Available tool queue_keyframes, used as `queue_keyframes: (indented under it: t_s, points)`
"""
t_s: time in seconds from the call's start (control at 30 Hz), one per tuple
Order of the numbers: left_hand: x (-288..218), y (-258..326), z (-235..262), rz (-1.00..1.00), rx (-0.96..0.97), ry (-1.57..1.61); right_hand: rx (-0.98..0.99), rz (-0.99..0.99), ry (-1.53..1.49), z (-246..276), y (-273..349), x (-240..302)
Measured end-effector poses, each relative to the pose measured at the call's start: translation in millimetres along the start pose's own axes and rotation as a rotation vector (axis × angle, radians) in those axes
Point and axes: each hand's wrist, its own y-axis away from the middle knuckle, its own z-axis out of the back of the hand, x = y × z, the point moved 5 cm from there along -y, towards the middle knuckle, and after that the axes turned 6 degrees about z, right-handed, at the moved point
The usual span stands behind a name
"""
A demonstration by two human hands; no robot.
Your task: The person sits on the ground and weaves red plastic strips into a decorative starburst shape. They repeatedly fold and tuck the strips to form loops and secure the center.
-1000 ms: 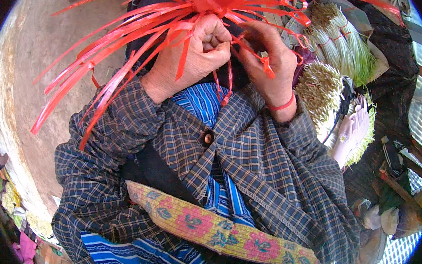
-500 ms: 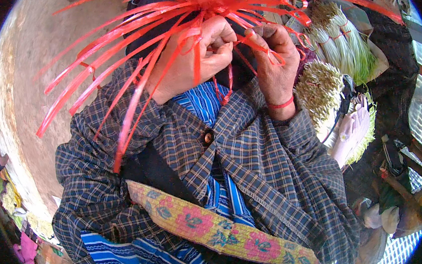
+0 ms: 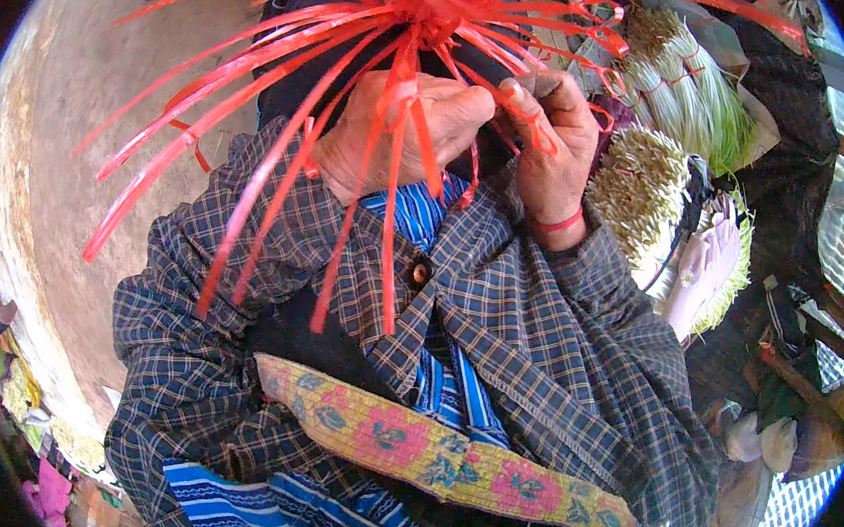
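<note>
A bunch of red plastic tying strips (image 3: 440, 6) fans out at the top of the head view, its loose ends hanging in front of my left forearm and hand. Below the knot of the bunch, my left hand (image 3: 435, 127) is closed, its fingers curled around part of a red strip. Just to its right, my right hand (image 3: 554, 141) pinches a thin red strip between thumb and fingers. The two hands nearly touch. A red band (image 3: 561, 221) circles my right wrist. Strips in front partly cover the left fingers.
At the right lie tied bundles of pale stalks with green tips (image 3: 693, 89) and another stalk bundle (image 3: 641, 179). A pale pink glove-like item (image 3: 699, 274) rests beside it. A flowered strap (image 3: 449, 452) crosses my lap. Bare floor (image 3: 127, 99) extends at the left.
My left hand has moved slightly down and turned, its fingers now more closed. Several red strips have swung lower in front of it. The right hand has barely shifted.
</note>
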Motion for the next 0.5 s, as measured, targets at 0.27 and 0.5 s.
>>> queue_keyframes:
  t_s: [0.27,0.5]
  points:
    - [-38.4,13.8,18.8,-0.382,0.241,0.011,0.411,0.538,0.204,-2.6,-2.4,111.0]
    - [-59.1,30.1,32.5,-0.403,0.221,0.178,0.640,0.620,-0.218,-36.9,25.6,157.9]
